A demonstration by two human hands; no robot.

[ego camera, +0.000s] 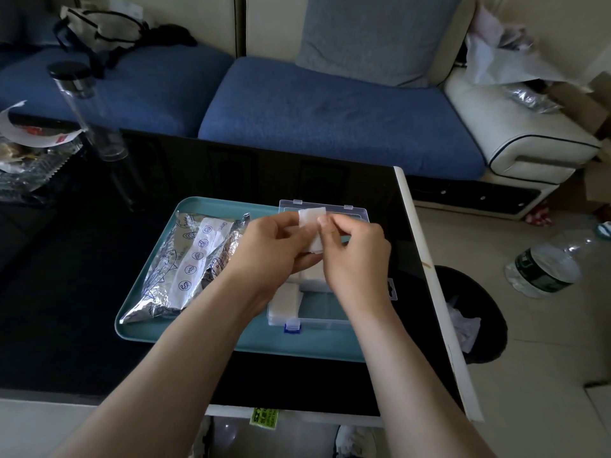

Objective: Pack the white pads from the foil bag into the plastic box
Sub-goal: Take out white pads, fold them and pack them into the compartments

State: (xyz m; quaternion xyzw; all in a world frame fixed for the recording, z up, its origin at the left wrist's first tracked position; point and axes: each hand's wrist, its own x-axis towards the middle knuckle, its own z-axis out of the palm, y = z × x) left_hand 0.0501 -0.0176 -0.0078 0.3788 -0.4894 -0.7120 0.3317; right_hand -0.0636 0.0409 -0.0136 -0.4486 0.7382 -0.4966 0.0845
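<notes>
Holding a white pad (312,215) over the plastic box (317,322)
My left hand (277,246) and right hand (353,252) are pinching its edges; it is seeming soft and light.

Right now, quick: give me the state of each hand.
Left hand: closed, holding a white pad.
Right hand: closed, pinching the same white pad.

both hands (277,242) (353,246) pinch white pad (312,223) — over box (317,312)
</notes>
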